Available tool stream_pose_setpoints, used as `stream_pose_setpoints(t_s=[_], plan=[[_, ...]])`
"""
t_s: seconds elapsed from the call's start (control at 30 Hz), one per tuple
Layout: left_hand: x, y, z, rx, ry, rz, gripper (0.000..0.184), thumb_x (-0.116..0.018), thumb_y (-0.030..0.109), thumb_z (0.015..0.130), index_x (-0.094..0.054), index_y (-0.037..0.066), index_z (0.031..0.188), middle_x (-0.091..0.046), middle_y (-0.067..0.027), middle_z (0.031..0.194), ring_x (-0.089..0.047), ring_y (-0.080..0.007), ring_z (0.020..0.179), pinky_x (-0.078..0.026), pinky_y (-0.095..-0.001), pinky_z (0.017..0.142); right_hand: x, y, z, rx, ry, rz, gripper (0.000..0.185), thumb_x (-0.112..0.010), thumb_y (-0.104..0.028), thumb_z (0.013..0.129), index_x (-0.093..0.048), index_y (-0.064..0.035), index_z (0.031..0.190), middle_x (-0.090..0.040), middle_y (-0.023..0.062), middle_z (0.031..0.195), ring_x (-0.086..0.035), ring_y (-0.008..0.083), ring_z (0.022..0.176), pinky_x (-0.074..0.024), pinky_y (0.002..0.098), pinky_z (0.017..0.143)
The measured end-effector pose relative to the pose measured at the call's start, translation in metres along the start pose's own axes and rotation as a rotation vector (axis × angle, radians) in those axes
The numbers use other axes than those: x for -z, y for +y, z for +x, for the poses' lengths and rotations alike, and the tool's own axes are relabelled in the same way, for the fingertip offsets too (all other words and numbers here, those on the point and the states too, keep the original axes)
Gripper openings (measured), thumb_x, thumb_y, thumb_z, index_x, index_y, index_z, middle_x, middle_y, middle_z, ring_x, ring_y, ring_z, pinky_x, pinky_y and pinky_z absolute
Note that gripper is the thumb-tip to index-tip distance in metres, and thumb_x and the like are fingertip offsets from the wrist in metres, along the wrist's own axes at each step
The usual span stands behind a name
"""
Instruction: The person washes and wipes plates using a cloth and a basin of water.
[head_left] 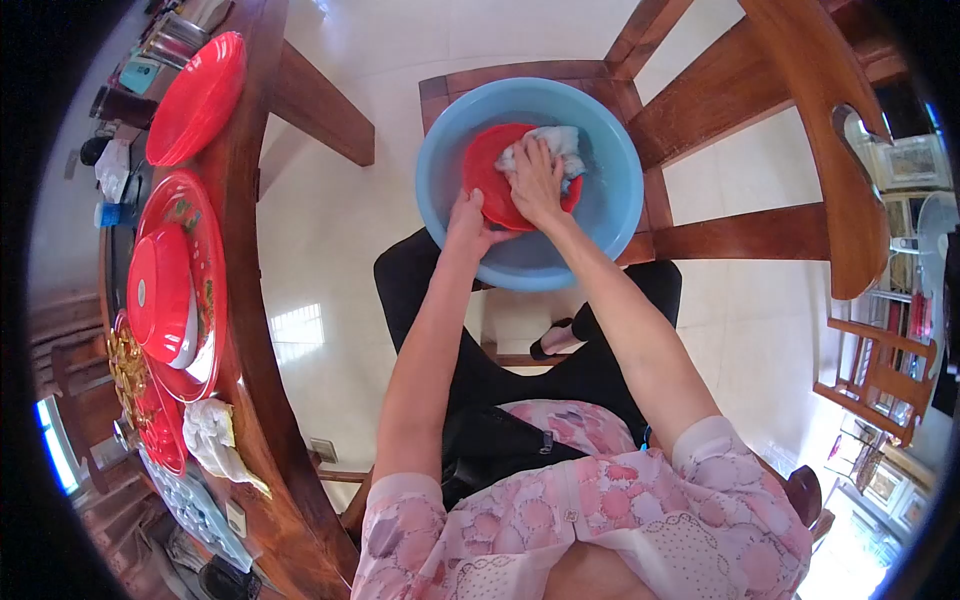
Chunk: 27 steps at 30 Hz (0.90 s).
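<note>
A light blue basin (432, 190) with water in it rests on a wooden chair seat in front of me. Inside the basin is a red plate (480, 160), tilted toward me. My left hand (470, 225) grips the plate's near left rim, thumb and fingers around the edge. With my right hand (537, 178) I press a pale, wet cloth (562, 145) against the plate's inner face, fingers curved over it. Part of the plate is hidden under the cloth and my right hand.
To the left, a wooden table (250, 330) bears a stack of red plates (200, 100), a red bowl (160, 290) upside down on a patterned tray (207, 260), and a crumpled white cloth (212, 435). The wooden chair's back (740, 235) rises right of the basin.
</note>
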<state>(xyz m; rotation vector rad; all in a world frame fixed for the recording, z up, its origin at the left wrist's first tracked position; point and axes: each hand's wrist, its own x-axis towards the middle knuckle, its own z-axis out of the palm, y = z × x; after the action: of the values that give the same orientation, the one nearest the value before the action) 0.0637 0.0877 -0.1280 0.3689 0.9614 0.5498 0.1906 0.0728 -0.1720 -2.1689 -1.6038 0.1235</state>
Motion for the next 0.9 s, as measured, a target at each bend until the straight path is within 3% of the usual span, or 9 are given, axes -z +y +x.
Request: stream_pose_setpoints(t_s=[0.23,0.27,0.3,0.37,0.4,0.47,0.57,0.63,0.9], plan=[[0.001,-0.005,0.008,0.054,0.027,0.125,0.04,-0.026,0.028,0.1,-0.023,0.027,0.14,-0.035,-0.0101,0.141,-0.042,-0.0366,0.123,-0.042,-0.0674,0.085,-0.019,-0.011,-0.013,0.249,-0.182,0.239,0.048,-0.052,-0.017,0.081,-0.045,-0.0054,0.128,-0.035,0.0138,0.14,-0.03,0.0304,0.131,-0.0245,0.0531,0.102],[0.002,-0.007,0.012,0.035,0.044,0.119,0.04,-0.027,0.029,0.1,-0.024,0.026,0.14,-0.035,-0.0105,0.14,-0.043,-0.0365,0.122,-0.043,-0.067,0.083,-0.02,-0.011,-0.017,0.243,-0.119,0.3,0.046,-0.05,-0.017,0.081,-0.048,-0.0057,0.126,-0.044,0.0151,0.133,-0.037,0.0319,0.126,-0.0298,0.0511,0.099],[0.004,-0.009,0.015,0.016,0.059,0.115,0.04,-0.027,0.031,0.1,-0.024,0.026,0.14,-0.036,-0.0109,0.139,-0.043,-0.0365,0.122,-0.044,-0.0666,0.082,-0.014,-0.01,-0.018,0.243,-0.117,0.302,0.046,-0.05,-0.017,0.081,-0.048,-0.0057,0.126,-0.044,0.0151,0.133,-0.037,0.0319,0.126,-0.0298,0.0511,0.099],[0.006,-0.006,0.014,0.015,0.063,0.115,0.04,-0.028,0.032,0.1,-0.024,0.025,0.139,-0.037,-0.0115,0.139,-0.044,-0.0366,0.121,-0.045,-0.0664,0.08,0.013,-0.002,-0.018,0.325,-0.277,0.438,0.039,-0.05,-0.02,0.081,-0.056,-0.0061,0.117,-0.055,0.0159,0.12,-0.047,0.035,0.116,-0.0352,0.0499,0.094],[0.006,-0.006,0.013,0.017,0.065,0.112,0.04,-0.028,0.033,0.1,-0.025,0.024,0.138,-0.037,-0.0121,0.138,-0.044,-0.0367,0.121,-0.046,-0.0662,0.079,0.036,-0.002,-0.018,0.322,-0.275,0.434,0.039,-0.05,-0.02,0.081,-0.056,-0.0061,0.117,-0.055,0.0159,0.12,-0.047,0.035,0.116,-0.0352,0.0499,0.094],[0.001,-0.004,0.007,0.007,0.082,0.106,0.04,-0.028,0.034,0.099,-0.026,0.024,0.138,-0.037,-0.0125,0.138,-0.045,-0.0371,0.12,-0.047,-0.066,0.078,0.081,-0.003,-0.02,0.247,-0.593,0.201,0.037,-0.047,-0.028,0.084,-0.061,-0.0066,0.111,-0.054,0.0141,0.122,-0.048,0.0317,0.115,-0.0364,0.0466,0.095],[-0.006,-0.003,0.001,-0.002,0.128,0.126,0.04,-0.027,0.035,0.099,-0.026,0.023,0.138,-0.038,-0.0125,0.137,-0.046,-0.0385,0.118,-0.049,-0.0654,0.077,0.092,0.016,-0.025,0.232,-0.63,-0.031,0.033,-0.046,-0.029,0.084,-0.066,-0.0082,0.1,-0.056,0.0123,0.118,-0.05,0.0306,0.11,-0.0384,0.0469,0.091],[-0.011,-0.002,-0.005,-0.065,0.168,0.225,0.041,-0.027,0.034,0.099,-0.026,0.023,0.138,-0.039,-0.0117,0.136,-0.047,-0.039,0.117,-0.049,-0.0655,0.077,0.084,0.03,-0.032,0.248,-0.545,-0.091,0.03,-0.045,-0.028,0.084,-0.067,-0.0079,0.092,-0.056,0.0144,0.115,-0.05,0.032,0.108,-0.0401,0.0469,0.088],[-0.009,-0.002,-0.003,0.05,0.054,0.248,0.041,-0.026,0.029,0.099,-0.025,0.024,0.14,-0.037,-0.0106,0.138,-0.047,-0.0372,0.117,-0.05,-0.0643,0.075,0.03,0.048,-0.014,0.129,-0.086,0.003,0.029,-0.056,-0.019,0.082,-0.059,-0.0011,0.105,-0.048,0.0198,0.118,-0.049,0.0382,0.105,-0.0421,0.0487,0.087]])
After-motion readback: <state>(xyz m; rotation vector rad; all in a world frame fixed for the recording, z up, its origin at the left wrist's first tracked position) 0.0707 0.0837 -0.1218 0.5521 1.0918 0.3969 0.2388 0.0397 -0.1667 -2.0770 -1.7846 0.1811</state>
